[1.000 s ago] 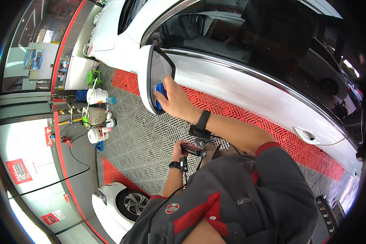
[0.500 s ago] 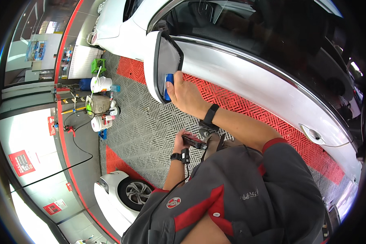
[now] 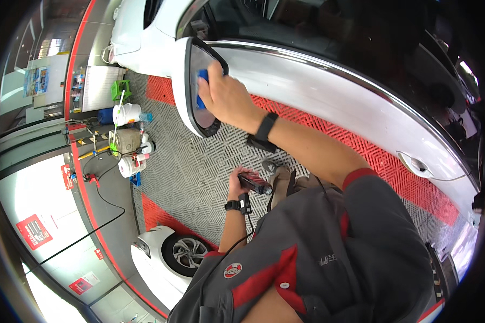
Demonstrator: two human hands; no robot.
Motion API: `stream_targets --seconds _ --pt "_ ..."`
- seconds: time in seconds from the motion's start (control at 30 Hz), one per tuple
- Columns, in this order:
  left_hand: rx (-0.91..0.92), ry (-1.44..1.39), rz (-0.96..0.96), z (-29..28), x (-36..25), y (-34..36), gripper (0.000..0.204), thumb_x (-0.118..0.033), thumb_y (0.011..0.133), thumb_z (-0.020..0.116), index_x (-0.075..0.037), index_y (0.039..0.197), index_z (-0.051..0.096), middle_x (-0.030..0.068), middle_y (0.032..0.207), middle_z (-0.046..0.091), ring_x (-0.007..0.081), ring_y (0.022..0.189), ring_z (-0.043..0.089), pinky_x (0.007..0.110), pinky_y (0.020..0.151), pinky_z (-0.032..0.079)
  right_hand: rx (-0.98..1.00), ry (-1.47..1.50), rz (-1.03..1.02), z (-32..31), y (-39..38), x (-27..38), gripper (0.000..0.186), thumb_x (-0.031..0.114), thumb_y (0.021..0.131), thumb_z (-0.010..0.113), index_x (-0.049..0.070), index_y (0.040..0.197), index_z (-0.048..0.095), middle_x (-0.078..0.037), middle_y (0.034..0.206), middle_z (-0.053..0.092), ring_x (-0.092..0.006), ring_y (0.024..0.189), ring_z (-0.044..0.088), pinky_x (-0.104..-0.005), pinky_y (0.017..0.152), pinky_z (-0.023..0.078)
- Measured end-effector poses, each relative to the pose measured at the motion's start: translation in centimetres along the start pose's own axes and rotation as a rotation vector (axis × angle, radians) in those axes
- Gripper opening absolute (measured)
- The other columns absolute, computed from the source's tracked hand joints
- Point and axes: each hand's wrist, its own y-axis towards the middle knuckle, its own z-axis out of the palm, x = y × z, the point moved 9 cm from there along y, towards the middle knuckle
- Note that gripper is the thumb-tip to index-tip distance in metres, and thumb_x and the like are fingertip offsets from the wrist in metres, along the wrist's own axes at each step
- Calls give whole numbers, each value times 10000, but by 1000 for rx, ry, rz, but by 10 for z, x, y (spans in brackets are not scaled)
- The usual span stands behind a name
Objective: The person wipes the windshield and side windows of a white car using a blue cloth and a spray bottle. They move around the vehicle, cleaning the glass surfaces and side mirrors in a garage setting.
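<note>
My right hand (image 3: 233, 101) is closed around a flat blue block (image 3: 202, 90), pressed against or just over the glass of a white car's side mirror (image 3: 181, 81). The fingers and the block hide part of the glass; whether they quite touch it is hard to tell. Lower down, near my body, my left hand (image 3: 235, 184) grips a dark rectangular device (image 3: 255, 183) with a glossy face. What kind of device it is does not show clearly. Both wrists wear black straps, and a cable runs from the left one along the forearm.
The white car's door (image 3: 328, 94) runs along the right. Grey and red floor grating (image 3: 183, 167) lies beneath. At the left wall stand a white bucket (image 3: 126, 114), a green stool (image 3: 120, 89) and several containers. Another white car's wheel (image 3: 187, 253) shows at the lower left.
My right hand and the blue block have moved from the mirror's lower edge up to the middle of its glass. The left hand's device has tilted slightly. The whole view has shifted a little.
</note>
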Motion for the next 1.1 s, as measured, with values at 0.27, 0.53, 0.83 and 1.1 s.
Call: stream_targets --seconds 0.27,0.53,0.83,1.1 --pt "-22 -100 -42 -18 16 4 383 -290 1052 566 3 817 644 194 875 699 438 945 736 617 936 587 214 -29 432 -2 16 -12 386 304 1085 505 -64 1142 402 -286 680 677 -497 617 685 -608 571 561" --pt "-82 -8 -63 -18 15 4 371 -314 1046 580 19 891 634 200 903 690 467 971 731 638 909 591 -10 2 396 -11 33 -29 343 305 1103 483 -27 1080 398 -322 665 623 -541 633 632 -643 601 472" --pt "-23 12 -19 3 -18 -3 347 -291 1046 571 6 877 625 191 903 696 458 1004 724 645 927 578 0 -132 266 -20 34 -19 356 321 1079 513 -27 1129 453 -285 732 694 -500 671 684 -608 624 538" --pt "-51 -7 -31 -8 -20 -6 362 -313 1058 587 -11 865 639 169 884 696 453 1000 732 643 929 584 27 -26 181 -16 45 -15 320 299 1097 482 -16 1135 440 -284 722 671 -510 646 654 -624 610 502"
